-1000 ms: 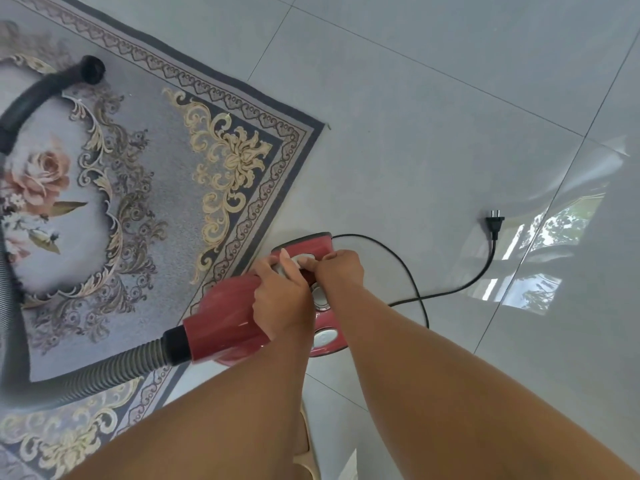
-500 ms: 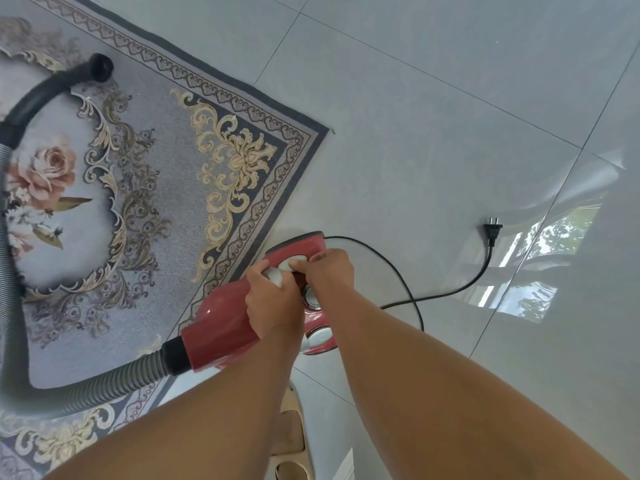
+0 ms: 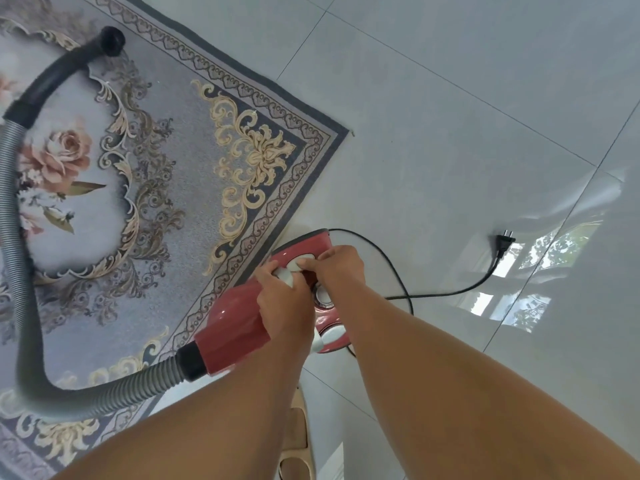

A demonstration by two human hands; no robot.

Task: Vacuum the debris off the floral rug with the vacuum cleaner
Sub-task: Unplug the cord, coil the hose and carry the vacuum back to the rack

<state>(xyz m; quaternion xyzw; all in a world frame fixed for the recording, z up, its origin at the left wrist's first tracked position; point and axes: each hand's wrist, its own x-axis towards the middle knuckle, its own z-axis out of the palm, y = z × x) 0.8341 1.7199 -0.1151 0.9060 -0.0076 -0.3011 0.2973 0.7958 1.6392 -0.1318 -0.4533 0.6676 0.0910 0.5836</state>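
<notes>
The red vacuum cleaner [image 3: 235, 327] sits on the tiles at the corner of the floral rug [image 3: 194, 161]. My left hand [image 3: 284, 306] grips its pale handle on top. My right hand [image 3: 341, 268] has its fingers curled over the same pale part, touching the left hand's fingertips. The grey ribbed hose [image 3: 17, 265] loops from the cleaner's front across the rug. Its black curved end [image 3: 69, 69] lies on the rug with the open mouth [image 3: 111, 41] at the far side. No debris is plain to see on the rug.
The black power cord [image 3: 398, 271] trails right over glossy grey tiles to a loose plug [image 3: 504, 242] lying on the floor. A beige slipper [image 3: 298, 438] shows under my forearms. Window reflections shine on the tiles to the right.
Both hands have stayed on top of the cleaner. My left fingers have closed more tightly round the pale handle. The hose, cord and plug lie as before.
</notes>
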